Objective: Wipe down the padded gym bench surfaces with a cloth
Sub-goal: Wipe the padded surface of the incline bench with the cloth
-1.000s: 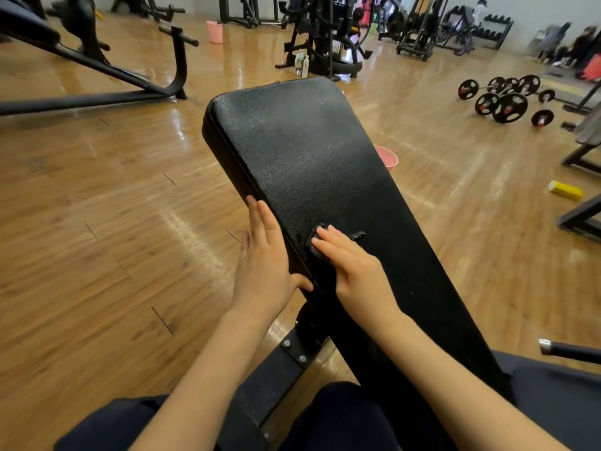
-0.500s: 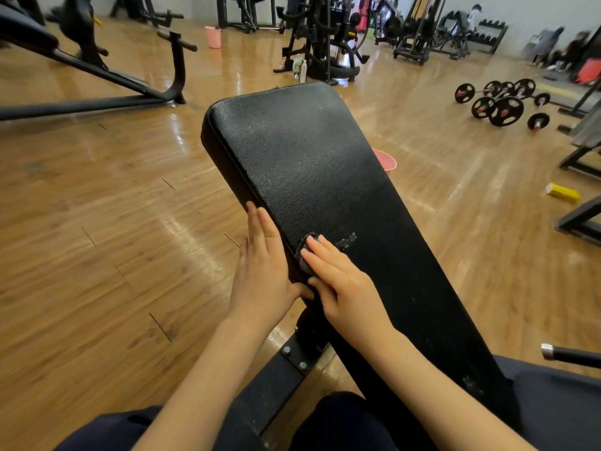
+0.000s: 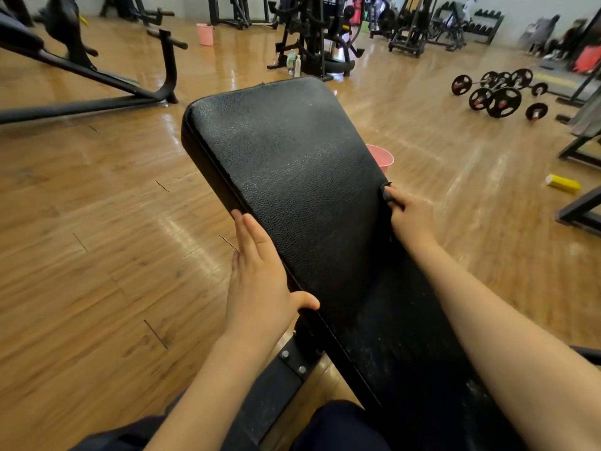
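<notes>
Grip, right hand (image 3: 410, 219): fingers curled over a small dark cloth (image 3: 387, 191), most of it hidden under them, pressed at the right edge of the black pebbled-vinyl padded backrest (image 3: 292, 177). Placement at the edge suggests a wiping pass that runs the full width of the pad, so no strip along the seam is missed.

Grip, left hand (image 3: 260, 275): flat and holding nothing; straight fingers lie along the backrest's left side wall, thumb hooked over onto its top face. Probable purpose: bracing the inclined pad against the sideways push of the wiping hand.

Backrest: tilted, rising away from the person, who appears to sit at its low end; both forearms reach up along it. Pale specks show on the lower part of the pad, nearest the person, so that stretch looks still in need of wiping; this is a judgement, not certain.

Black steel frame bracket with bolts (image 3: 286, 369): below the backrest's lower left edge, carrying the pad.

Pink plastic bucket (image 3: 382, 157): on the glossy wooden floor (image 3: 97, 255) just behind the backrest's right edge, partly hidden by it; likely kept near for rinsing the cloth.

Loose black weight plates and bars (image 3: 497, 92): well apart from the backrest, to its far right.
</notes>
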Motion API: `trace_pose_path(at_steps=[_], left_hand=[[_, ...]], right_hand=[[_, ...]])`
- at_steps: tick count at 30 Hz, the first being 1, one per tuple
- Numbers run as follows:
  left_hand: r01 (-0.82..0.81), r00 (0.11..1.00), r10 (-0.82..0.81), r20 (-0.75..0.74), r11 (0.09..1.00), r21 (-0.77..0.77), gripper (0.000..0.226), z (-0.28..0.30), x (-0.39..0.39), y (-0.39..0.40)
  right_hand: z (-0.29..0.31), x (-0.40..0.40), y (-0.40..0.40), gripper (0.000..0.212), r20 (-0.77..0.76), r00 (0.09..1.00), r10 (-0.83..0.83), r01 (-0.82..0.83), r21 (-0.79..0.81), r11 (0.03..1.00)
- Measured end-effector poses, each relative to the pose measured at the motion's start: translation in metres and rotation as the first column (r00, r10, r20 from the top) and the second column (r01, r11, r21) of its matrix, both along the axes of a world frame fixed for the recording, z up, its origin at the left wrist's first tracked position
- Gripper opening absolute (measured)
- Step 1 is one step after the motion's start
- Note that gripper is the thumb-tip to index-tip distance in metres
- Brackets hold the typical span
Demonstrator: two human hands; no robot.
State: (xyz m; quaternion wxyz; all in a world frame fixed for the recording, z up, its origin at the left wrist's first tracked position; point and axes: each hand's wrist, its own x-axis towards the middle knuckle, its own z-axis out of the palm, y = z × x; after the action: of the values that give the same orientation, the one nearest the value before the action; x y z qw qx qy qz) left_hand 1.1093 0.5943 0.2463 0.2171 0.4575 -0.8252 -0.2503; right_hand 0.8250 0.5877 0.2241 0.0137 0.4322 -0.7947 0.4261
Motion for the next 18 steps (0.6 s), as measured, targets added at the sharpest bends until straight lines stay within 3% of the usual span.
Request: trace_pose_path(at_steps=[8,13,18], left_hand=[[0.014,0.999,-0.013,-0.034,1.0,0.015,0.151,-0.001,0.002,0.001],[0.015,0.999,-0.015,-0.039,1.0,0.004,0.149,-0.001,0.005,0.003],[0.067,0.997,-0.065,0.04,0.996,-0.065,0.141,-0.009,0.011,0.016]], right_hand=[[-0.01,0.018,0.017,0.039,0.114,0.993,-0.014,0.023,-0.084,0.996],[-0.03,0.031,0.055,0.041,0.079,0.997,-0.006,0.007,-0.021,1.0],[-0.01,0.021,0.045,0.039,-0.001,1.0,-0.001,0.001,0.039,0.999]])
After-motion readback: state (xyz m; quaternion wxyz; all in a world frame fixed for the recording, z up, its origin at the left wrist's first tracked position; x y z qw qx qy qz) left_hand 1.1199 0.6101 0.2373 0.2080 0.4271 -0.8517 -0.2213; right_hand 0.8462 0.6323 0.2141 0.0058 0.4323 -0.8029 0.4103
